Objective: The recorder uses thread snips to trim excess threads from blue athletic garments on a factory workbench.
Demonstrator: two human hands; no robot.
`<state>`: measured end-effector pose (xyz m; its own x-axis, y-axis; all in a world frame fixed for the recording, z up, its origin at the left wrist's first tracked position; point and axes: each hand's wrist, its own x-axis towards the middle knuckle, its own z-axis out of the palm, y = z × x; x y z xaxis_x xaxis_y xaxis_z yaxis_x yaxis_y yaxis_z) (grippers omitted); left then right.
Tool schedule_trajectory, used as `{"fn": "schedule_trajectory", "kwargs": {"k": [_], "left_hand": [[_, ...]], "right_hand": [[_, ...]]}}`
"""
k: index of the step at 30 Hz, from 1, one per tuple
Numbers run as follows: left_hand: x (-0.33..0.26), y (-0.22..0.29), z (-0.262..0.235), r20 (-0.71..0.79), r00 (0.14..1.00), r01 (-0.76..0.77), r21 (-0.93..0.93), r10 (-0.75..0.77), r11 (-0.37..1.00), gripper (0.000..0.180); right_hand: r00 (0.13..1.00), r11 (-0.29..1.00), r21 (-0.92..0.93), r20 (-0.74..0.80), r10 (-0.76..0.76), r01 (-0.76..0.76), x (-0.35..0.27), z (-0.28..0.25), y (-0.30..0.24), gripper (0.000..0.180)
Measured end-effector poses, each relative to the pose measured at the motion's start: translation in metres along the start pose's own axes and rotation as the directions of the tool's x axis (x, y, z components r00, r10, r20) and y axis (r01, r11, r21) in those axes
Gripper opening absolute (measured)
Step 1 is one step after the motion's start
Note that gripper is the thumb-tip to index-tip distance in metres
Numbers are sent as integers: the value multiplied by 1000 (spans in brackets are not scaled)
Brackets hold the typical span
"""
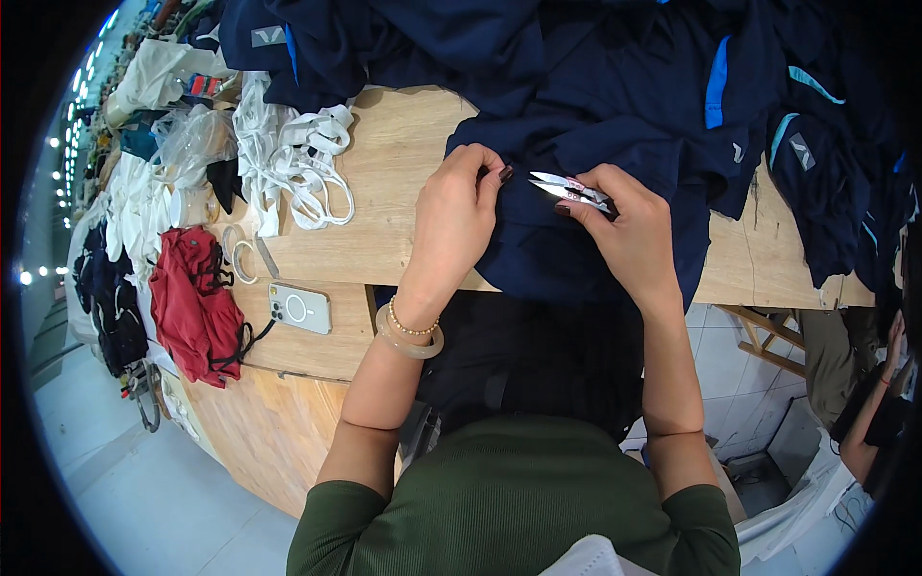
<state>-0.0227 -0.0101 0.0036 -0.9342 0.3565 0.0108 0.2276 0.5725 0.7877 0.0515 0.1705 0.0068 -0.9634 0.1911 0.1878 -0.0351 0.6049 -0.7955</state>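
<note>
Dark navy fabric (576,254) lies in front of me, spilling over the table's near edge toward my lap. In my right hand (629,216) is a pair of thread snips (567,187), held between thumb and fingers with the blades pointing left. The blade tips stand a little apart, just above the fabric. My left hand (456,206) is closed in a pinch over the fabric, its fingertips a short way left of the blades. Whatever lies between those fingertips is too small or hidden to make out.
More navy garments (624,58) with blue strips pile along the far side. At the left are white straps (307,158), a red cloth item (197,302), tape rolls (247,259) and a phone (300,307). Another person's arm (869,422) shows at the far right.
</note>
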Motion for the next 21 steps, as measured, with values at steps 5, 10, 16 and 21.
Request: {"fn": "schedule_trajectory", "kwargs": {"k": [5, 10, 16, 21], "left_hand": [[-1, 3, 2, -25, 999, -40, 20, 41, 999, 3], [-1, 4, 2, -13, 999, -39, -42, 38, 998, 3], [2, 0, 3, -24, 997, -70, -93, 69, 993, 2], [3, 0, 4, -27, 998, -50, -42, 48, 998, 1]], "right_hand": [[999, 999, -13, 7, -50, 50, -1, 1, 2, 21], [995, 995, -19, 10, -99, 99, 0, 3, 3, 21], [992, 989, -67, 10, -128, 128, 3, 6, 3, 21], [989, 987, -71, -4, -146, 146, 4, 8, 2, 21]]}}
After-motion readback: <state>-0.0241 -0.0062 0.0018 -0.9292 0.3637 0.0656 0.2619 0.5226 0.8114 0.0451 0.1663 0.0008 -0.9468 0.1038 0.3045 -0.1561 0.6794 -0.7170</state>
